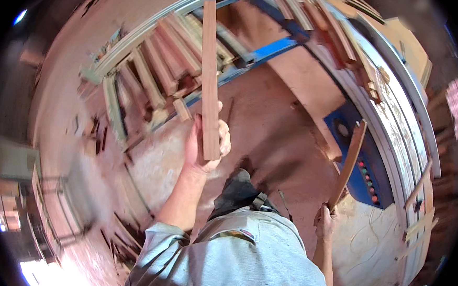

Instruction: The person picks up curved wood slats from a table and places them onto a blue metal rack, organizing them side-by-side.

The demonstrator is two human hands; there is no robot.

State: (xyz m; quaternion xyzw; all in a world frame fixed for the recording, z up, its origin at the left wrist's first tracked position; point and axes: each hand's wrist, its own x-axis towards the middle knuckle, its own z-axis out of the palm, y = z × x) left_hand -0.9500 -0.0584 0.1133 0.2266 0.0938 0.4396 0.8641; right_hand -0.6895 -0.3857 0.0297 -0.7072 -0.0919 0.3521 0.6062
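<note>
My left hand (207, 144) grips the lower end of a long, straight wooden strip (208, 73). It is raised in front of me, its far end reaching over the stacked wood. My right hand (327, 220), lower and to the right, is closed round the near end of a second, darker wooden strip (351, 163). That strip slants up and away, in front of a blue machine panel (362, 156) with a row of coloured buttons. The strips are apart from each other.
Ahead to the left, several wooden pieces (160, 60) lie side by side on a stand. A blue-framed machine with a pale metal bed (398, 111) curves along the right, with more strips (330, 28) on it. Offcuts (123, 241) lie on the floor at left, near a metal frame (60, 206).
</note>
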